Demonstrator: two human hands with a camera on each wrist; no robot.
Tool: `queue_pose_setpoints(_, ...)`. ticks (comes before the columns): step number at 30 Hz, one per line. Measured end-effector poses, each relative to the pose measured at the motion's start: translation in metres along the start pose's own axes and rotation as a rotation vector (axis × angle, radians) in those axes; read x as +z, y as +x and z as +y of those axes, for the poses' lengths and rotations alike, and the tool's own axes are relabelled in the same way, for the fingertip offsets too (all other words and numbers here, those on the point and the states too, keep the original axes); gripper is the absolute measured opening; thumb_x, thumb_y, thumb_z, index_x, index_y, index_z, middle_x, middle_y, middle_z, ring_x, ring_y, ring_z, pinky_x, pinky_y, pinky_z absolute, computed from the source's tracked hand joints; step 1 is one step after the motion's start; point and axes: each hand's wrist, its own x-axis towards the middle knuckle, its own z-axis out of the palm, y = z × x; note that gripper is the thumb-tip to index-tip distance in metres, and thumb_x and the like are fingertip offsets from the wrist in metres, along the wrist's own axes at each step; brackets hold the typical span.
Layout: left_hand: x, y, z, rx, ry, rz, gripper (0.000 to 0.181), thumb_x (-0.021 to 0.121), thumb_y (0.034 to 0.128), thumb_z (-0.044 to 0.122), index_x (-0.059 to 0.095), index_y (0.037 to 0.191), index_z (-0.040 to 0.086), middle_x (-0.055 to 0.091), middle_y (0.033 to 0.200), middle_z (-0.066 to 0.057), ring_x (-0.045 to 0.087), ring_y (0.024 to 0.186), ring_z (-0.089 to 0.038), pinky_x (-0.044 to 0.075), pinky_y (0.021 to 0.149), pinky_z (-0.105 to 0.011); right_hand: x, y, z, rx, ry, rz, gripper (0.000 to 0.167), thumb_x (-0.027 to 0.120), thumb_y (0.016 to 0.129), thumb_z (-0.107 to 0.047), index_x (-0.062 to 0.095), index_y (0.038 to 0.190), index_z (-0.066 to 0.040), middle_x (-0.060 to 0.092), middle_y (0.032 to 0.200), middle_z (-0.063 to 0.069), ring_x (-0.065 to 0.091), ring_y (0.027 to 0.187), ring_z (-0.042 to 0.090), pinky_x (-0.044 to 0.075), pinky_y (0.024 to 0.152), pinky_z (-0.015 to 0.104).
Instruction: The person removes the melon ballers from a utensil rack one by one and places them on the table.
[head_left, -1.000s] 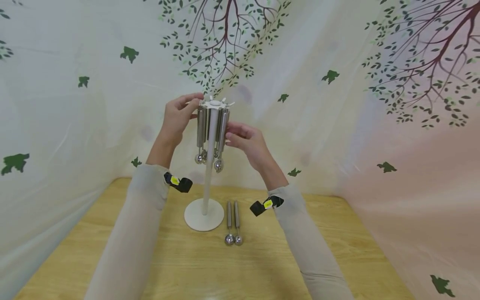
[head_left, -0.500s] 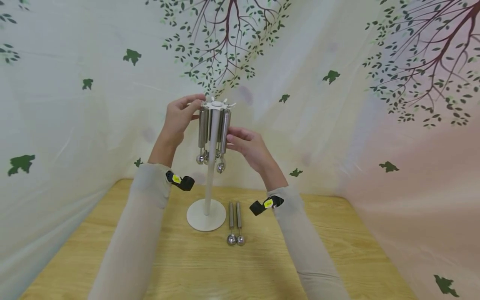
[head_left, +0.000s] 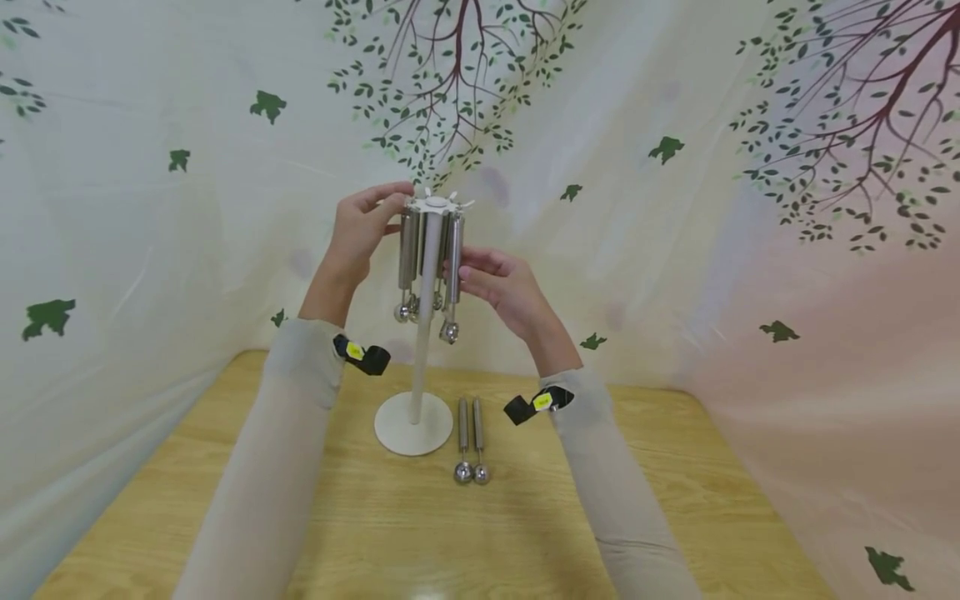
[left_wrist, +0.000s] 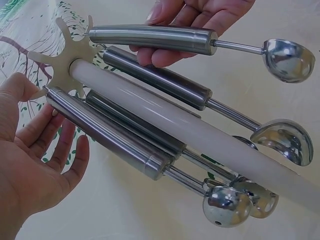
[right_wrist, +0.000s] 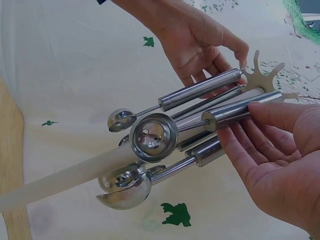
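A white stand (head_left: 422,358) with a round base and a pronged top rises from the table, with several steel melon ballers (left_wrist: 107,135) hanging from its prongs, bowls down. At the upper left, my left hand (head_left: 356,229) pinches a prong of the stand's top between thumb and forefinger, beside a hanging handle. My right hand (head_left: 506,287) holds the handle of the right-hand melon baller (right_wrist: 230,112), thumb on one side and fingers on the other. That handle's upper end lies by the prongs; whether it is hooked on one, I cannot tell.
Two more melon ballers (head_left: 463,433) lie side by side on the wooden table (head_left: 375,517), right of the stand's base. A pale cloth backdrop (head_left: 600,275) with printed branches and leaves surrounds the table. Black cameras are strapped to both wrists.
The right-hand melon baller has shifted slightly right, away from the pole, with my right hand at its handle. My left hand stays at the stand's top. The view has shifted a little.
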Motion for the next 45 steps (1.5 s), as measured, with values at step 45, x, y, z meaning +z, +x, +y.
queue_pose_setpoints(45,0.001,-0.002,-0.002,0.003,-0.046,0.007,0.034,0.062,0.1011,0.022,0.068,0.129,0.004,0.066,0.131,-0.008,0.065,0.105,-0.013,0.052,0.104,-0.04,0.014,-0.016,0.016,-0.429,-0.309,0.164,0.057,0.069,0.084,0.016,0.056,0.138,0.006,0.067,0.117,0.035,0.069,0.103,0.044,0.063,0.081,0.032)
